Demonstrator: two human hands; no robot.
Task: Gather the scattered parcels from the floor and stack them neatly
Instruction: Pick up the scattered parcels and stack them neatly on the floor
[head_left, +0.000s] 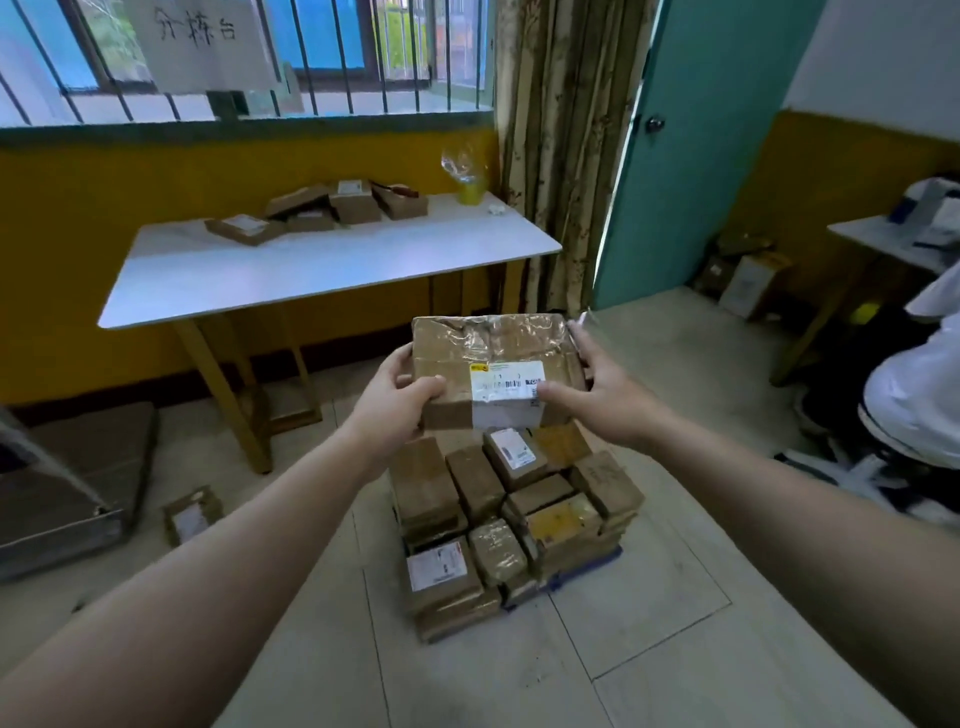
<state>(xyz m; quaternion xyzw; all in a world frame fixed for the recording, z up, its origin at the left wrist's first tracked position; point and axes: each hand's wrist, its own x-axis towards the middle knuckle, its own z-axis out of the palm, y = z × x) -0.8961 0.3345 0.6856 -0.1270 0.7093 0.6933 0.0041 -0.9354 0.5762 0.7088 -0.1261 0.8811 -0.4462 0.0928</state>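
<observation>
Head view: the stack (498, 525) of parcels stands on the floor (675, 649) close below, packed edge to edge. Above its far side the left hand (395, 405) and right hand (597, 395) grip one taped parcel (493, 358) by opposite edges, fingers curled round it and holding it level, likely for a flat set-down. Bare floor flanks the stack, a stray parcel (192, 514) lies to the left, and the table (311, 270) stands beyond.

held parcel (493, 371): brown, taped, white label, level | stack (511, 525): tidy floor pile | stray parcel (193, 515): apparently flat, apart
</observation>
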